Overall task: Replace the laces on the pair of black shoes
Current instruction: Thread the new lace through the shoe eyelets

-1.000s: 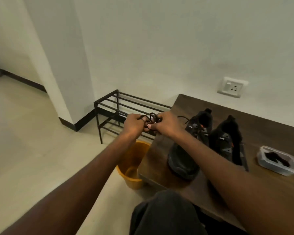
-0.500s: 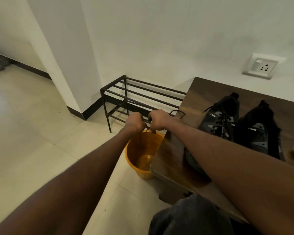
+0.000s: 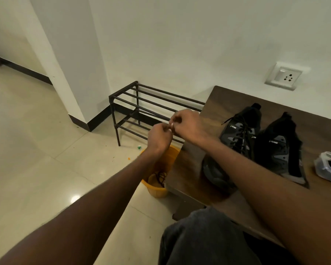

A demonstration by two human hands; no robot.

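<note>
A black lace (image 3: 159, 177) is seen coiled in the orange bucket (image 3: 157, 189), directly below the curled fingers (image 3: 172, 119) of both hands, while the two black shoes (image 3: 254, 142) are stood on the wooden table (image 3: 189, 169) to the right of them. The left hand (image 3: 159, 137) and right hand (image 3: 189, 124) are held fingertip to fingertip above the bucket; whether anything is pinched between them cannot be told. Both forearms are stretched forward, and the bucket's near wall is partly hidden by the left wrist.
</note>
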